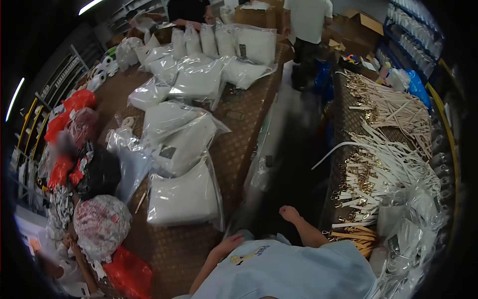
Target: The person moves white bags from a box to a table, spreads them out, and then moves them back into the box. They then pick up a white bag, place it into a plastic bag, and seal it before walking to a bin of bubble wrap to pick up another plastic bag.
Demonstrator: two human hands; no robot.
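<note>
My left hand (230, 244) rests low against the front of the light blue shirt (298, 271), beside the table edge; its fingers look loosely extended and hold nothing visible. Over the dark aisle, my right hand (290, 214) is raised with its fingers curled in, and nothing shows in it. Nearest to my left hand on the brown patterned table (174, 244) lies a clear plastic bag with a white item inside (184, 199). More such bags (196, 79) stand and lie farther back. White straps with gold clips (368, 184) lie on the right table, near my right hand.
Red bags (127, 271), a black bag (99, 169) and a wrapped bundle (102, 224) line the left side, where a person (64, 264) is. Two people are at the far end, one in the aisle (306, 30). Orange straps (356, 236) lie at the right.
</note>
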